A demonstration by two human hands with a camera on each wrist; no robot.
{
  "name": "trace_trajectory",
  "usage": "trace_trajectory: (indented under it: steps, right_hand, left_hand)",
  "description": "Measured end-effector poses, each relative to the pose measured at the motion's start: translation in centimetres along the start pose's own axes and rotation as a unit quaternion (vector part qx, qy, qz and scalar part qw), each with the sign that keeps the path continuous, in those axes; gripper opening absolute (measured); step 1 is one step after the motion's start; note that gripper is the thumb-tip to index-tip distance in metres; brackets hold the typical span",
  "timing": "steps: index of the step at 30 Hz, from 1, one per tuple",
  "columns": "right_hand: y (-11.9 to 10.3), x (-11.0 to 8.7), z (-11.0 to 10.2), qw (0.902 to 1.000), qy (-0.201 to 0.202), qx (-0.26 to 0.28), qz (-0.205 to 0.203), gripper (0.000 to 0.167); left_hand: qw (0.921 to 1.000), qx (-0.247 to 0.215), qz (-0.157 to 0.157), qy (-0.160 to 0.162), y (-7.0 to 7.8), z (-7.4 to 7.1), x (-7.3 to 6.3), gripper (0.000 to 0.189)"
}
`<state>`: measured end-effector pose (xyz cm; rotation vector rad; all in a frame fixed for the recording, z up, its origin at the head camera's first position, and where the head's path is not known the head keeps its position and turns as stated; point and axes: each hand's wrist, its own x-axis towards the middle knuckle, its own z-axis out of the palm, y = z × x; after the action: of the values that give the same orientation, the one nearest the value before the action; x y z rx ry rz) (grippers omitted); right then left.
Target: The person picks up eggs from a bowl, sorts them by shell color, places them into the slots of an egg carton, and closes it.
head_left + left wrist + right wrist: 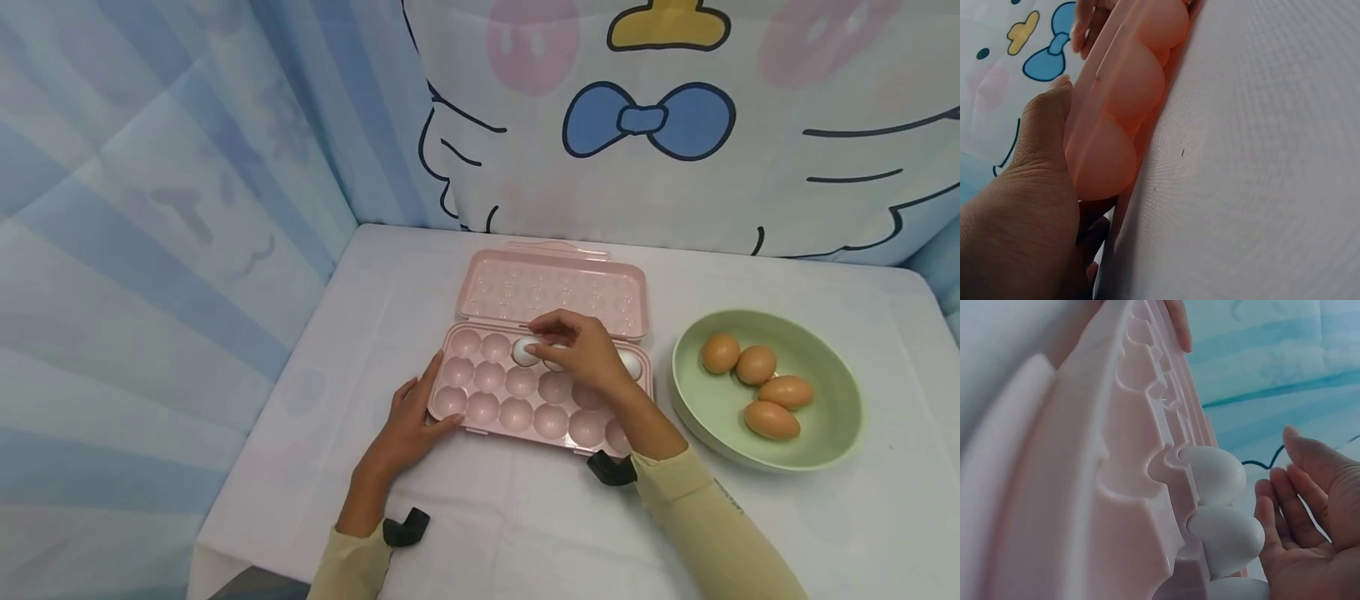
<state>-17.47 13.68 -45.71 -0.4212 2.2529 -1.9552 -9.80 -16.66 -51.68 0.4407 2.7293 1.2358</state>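
Note:
A pink plastic egg box (499,429) lies on the table with its hinged lid (555,287) folded back behind it. My left hand (408,425) grips the box's left end, thumb at the front corner and fingers along the side. White eggs (628,364) sit in the back row; the hand over them partly hides that row. Above those eggs is my right hand (581,350), thumb and fingers apart. In the right wrist view, this hand (1310,519) is beside a seated white egg (1216,475), its fingers loosely bent with nothing between them.
To the right of the box stands a light green bowl (828,383) holding several brown eggs (771,420). A white cloth (885,325) covers the table. Behind it hangs a printed curtain (645,192), and another blue curtain (150,292) hangs along the left side.

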Motion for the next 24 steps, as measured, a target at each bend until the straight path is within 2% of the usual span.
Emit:
trace_trajectory:
  steps: [5,9,17,20,24]
  right_hand:
    - [0.0,-0.4,-0.4,0.9991,0.016,0.027,-0.030,0.032]
    - [-1.0,-1.1,-1.0,0.9973,0.032,0.028,-0.059,0.033]
    - [-4.3,-3.5,-5.3,0.9898,0.080,0.038,-0.112,0.034]
    - [-4.8,-4.9,-7.5,0.9880,0.104,0.046,-0.104,0.035]
    - [-4.7,-7.5,-10.4,0.9876,0.139,0.043,-0.059,0.037]
  left_hand:
    - [1.0000,-0.004,0.005,0.000,0.1,0.2,0.1,0.102]
    - [1.0000,-0.002,-0.004,-0.001,0.1,0.2,0.0,0.101]
    - [1.0000,-0.001,-0.006,0.006,0.1,0.0,-0.2,0.101]
    - [1.0000,0.000,-0.008,0.006,0.3,0.0,-0.3,0.101]
    - [1.0000,0.003,-0.008,0.003,0.5,0.2,-0.2,0.102]
